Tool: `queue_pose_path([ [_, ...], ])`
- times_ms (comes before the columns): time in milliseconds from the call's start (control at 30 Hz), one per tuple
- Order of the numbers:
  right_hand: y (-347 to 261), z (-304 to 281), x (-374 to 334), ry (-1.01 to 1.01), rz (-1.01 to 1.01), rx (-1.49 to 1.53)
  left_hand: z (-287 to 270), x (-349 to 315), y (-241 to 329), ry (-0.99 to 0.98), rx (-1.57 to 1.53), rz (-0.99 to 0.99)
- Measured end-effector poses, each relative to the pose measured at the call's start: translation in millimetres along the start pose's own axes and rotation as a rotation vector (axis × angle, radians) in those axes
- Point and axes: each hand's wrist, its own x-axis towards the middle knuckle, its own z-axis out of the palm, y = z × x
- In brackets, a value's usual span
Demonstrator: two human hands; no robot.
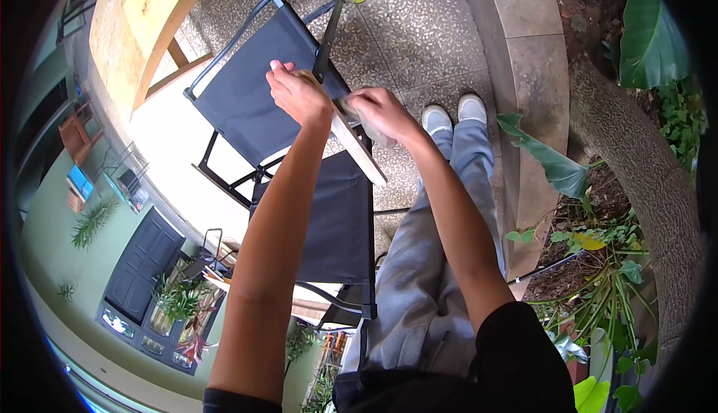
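Observation:
A folding chair with a dark fabric backrest (254,76), dark seat (336,222) and black metal frame stands before me. Its light wooden armrest (359,151) slants between my two hands. My left hand (299,95) is at the armrest's far end, near the backrest. Its fingers are bent close together against the wood, partly hidden by the hand itself. On the other side of the armrest, my right hand (383,114) is closed on a crumpled greyish cloth (380,135), pressed near the wood. The cloth and right fingers are slightly blurred.
A curved wooden tabletop (142,9) lies beyond the chair at the left. Along the right runs a stone ledge (535,69), with a tree trunk (636,129) and leafy plants behind it. My shoes (452,118) stand on the speckled floor.

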Motion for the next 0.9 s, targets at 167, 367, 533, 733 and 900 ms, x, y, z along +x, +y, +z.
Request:
queue_pose_path([
  [167,-30,16,0,0.113,-0.297,0.254,0,2,-2,0.018,0.027,0.066],
  [367,-5,14,3,-0.122,-0.265,0.395,1,0,2,-0.028,0.013,-0.009],
  [533,11,-5,-7,-0.212,-0.062,0.273,0,-1,4,-0.039,-0.020,-0.054],
  [733,-30,7,2,-0.029,-0.192,0.463,-3,4,-3,-0.008,0.023,0.016],
  [900,-18,11,18,-0.193,-0.246,0.480,0,2,-1,-0.008,-0.008,0.003],
])
